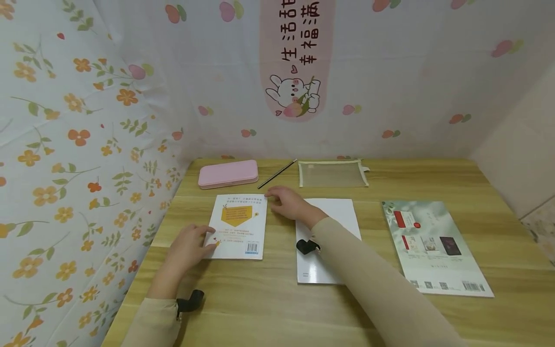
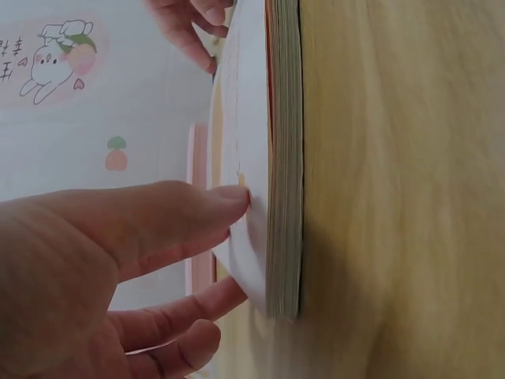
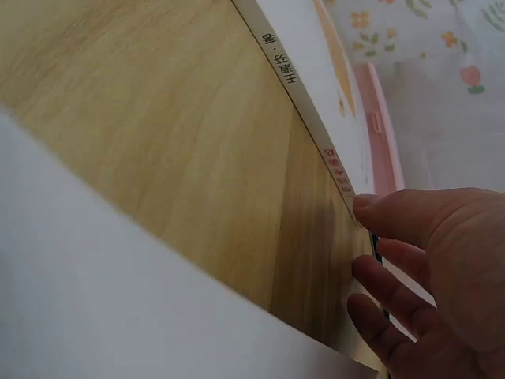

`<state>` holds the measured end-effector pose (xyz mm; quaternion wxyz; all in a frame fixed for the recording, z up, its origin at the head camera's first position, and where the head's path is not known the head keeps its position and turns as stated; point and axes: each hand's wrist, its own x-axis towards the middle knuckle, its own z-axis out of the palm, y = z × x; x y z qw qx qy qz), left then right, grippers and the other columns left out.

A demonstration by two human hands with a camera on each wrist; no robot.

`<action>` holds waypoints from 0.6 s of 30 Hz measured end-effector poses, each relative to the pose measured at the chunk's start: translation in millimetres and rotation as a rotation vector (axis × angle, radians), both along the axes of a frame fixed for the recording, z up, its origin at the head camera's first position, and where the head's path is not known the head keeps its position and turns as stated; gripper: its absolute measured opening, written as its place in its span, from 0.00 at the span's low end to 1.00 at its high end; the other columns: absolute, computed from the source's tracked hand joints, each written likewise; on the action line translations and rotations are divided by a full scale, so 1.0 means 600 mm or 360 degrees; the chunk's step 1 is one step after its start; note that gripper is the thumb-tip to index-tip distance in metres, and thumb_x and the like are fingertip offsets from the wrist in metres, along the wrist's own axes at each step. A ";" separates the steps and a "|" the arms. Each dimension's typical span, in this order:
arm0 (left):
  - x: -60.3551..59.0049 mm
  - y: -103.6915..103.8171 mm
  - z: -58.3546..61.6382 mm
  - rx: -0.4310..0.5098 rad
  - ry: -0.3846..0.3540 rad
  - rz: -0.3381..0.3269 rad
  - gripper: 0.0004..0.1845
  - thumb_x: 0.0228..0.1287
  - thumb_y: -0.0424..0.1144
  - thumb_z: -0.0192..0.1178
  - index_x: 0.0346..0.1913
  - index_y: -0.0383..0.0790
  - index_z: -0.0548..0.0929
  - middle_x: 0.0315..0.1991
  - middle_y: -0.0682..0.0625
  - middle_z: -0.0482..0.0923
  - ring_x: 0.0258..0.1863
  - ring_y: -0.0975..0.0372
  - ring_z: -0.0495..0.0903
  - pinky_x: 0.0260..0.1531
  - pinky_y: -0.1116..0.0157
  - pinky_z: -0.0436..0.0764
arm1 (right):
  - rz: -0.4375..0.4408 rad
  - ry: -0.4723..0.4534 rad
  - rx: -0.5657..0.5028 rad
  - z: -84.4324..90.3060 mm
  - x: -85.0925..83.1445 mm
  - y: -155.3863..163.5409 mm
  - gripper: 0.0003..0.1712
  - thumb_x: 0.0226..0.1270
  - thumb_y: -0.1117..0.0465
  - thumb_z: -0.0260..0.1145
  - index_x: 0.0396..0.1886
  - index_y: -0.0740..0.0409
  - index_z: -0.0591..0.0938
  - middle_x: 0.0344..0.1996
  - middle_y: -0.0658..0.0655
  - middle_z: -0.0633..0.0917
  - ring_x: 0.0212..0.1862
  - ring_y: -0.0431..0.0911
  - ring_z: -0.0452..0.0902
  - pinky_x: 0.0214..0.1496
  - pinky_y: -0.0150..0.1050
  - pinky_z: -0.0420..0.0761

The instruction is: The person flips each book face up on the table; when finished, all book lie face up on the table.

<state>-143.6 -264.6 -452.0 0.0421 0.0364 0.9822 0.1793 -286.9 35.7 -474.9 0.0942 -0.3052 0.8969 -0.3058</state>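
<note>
While my left hand [image 1: 187,246] and right hand [image 1: 289,202] touch opposite corners with relaxed, spread fingers, the paperback book [image 1: 238,225] looks light, flexible; grip its edges.

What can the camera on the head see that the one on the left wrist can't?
Only the head view shows the mesh pouch, the pencil, the large magazine and the white sheet.
Only the left wrist view shows the page edges of the book up close.
Both show the book, the left hand touching its cover, the right hand at its far corner, the pink case and the wooden table.
</note>
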 end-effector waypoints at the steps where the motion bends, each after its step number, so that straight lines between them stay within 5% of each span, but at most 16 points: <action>1: 0.001 -0.003 -0.001 0.0001 0.0000 -0.0004 0.21 0.62 0.43 0.72 0.56 0.40 0.86 0.47 0.37 0.81 0.47 0.46 0.79 0.49 0.45 0.79 | 0.0002 0.0004 0.0008 -0.001 -0.001 -0.002 0.25 0.71 0.67 0.67 0.67 0.61 0.79 0.72 0.62 0.75 0.63 0.54 0.79 0.70 0.48 0.76; 10: 0.008 -0.019 -0.005 0.0066 -0.0013 -0.0030 0.21 0.60 0.42 0.75 0.56 0.43 0.86 0.46 0.42 0.83 0.46 0.49 0.81 0.49 0.46 0.79 | 0.0070 0.0086 0.0002 -0.009 -0.007 -0.020 0.22 0.71 0.66 0.68 0.64 0.60 0.81 0.68 0.62 0.79 0.72 0.56 0.72 0.77 0.49 0.68; 18: 0.017 -0.032 -0.005 0.0162 -0.0042 -0.0075 0.28 0.53 0.43 0.80 0.57 0.41 0.86 0.45 0.44 0.85 0.49 0.48 0.82 0.54 0.44 0.78 | 0.0040 0.0058 0.0035 -0.014 -0.007 -0.027 0.21 0.71 0.66 0.68 0.63 0.57 0.82 0.66 0.59 0.80 0.64 0.53 0.76 0.72 0.47 0.73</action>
